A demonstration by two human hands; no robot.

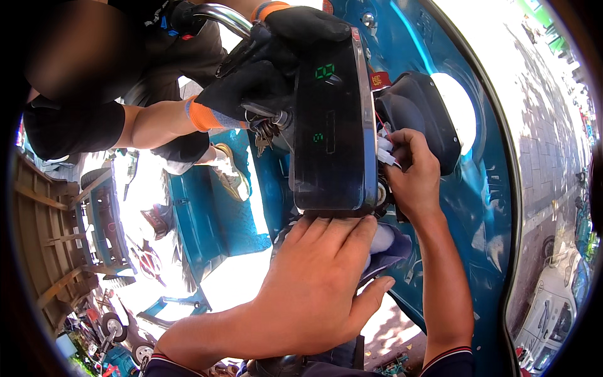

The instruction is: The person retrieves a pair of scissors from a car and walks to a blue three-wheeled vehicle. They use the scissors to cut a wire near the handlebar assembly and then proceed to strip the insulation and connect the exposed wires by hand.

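Note:
My right hand (412,173) pinches a white wire connector (387,154) beside the long edge of a black dashboard display (331,166), which shows green digits. Stretched toward the display's near end, my left hand (323,257) touches that edge. Its thumb stands apart, and its fingertips are partly hidden. At the far end, a co-worker's black glove (308,24) with an orange cuff rests on the display. Another black glove (245,91) is near the ignition, where a bunch of keys (265,133) hangs. A black housing (422,119) sits just right of the connector.
Blue vehicle bodywork (483,270) curves along the right. A chrome handlebar (225,17) reaches in at the top. The co-worker stands at the left, one shoe (230,173) near a blue footwell (213,213). A brown cargo bed (47,232) lies far left, a silver vehicle (548,320) far right.

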